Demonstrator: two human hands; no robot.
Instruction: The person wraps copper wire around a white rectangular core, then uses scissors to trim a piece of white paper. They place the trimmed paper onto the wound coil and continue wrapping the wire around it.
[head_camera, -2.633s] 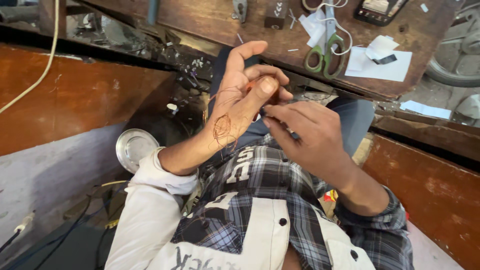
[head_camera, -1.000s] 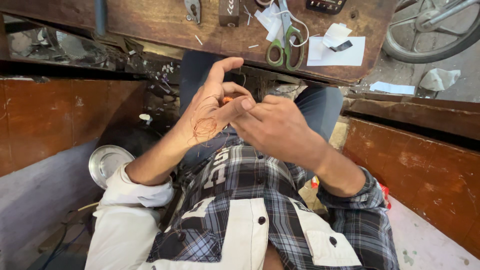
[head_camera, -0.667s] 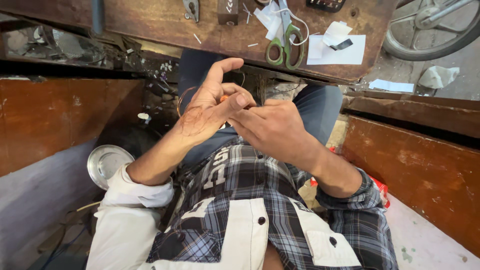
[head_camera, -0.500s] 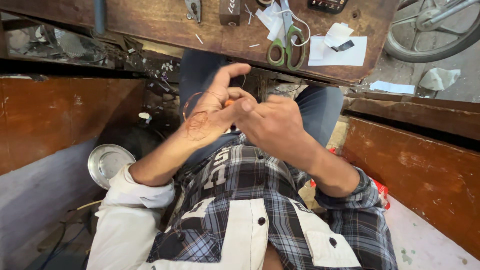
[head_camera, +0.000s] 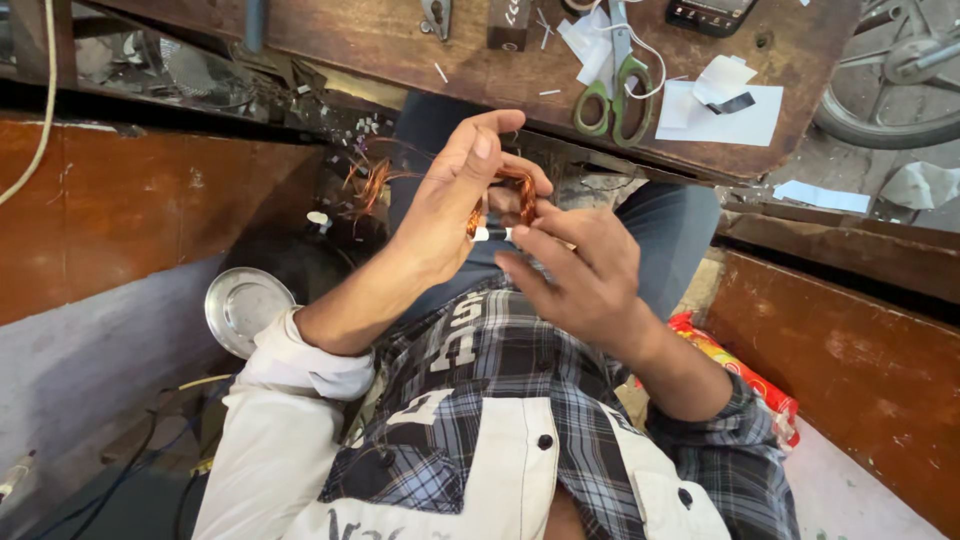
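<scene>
My left hand (head_camera: 450, 205) is raised over my lap, fingers curled around a small coil of thin copper wire (head_camera: 520, 192). Loose copper strands (head_camera: 368, 183) trail off to the left of it. My right hand (head_camera: 580, 275) meets the left from the right, its fingertips pinching a short white sleeve (head_camera: 492, 234) on the wire, just below the coil. Both hands touch each other above my dark trousers and checked shirt.
A worn wooden bench (head_camera: 400, 45) runs across the top, with green-handled scissors (head_camera: 610, 95), white paper pieces (head_camera: 720, 110) and a dark handset (head_camera: 708, 14) on it. A round metal lid (head_camera: 245, 308) lies lower left, a red packet (head_camera: 740, 380) right, a wheel (head_camera: 890, 80) upper right.
The copper coil, earlier hidden between my hands, now shows between my left fingers. My right hand has slid lower and pinches the white sleeve. The view has shifted slightly.
</scene>
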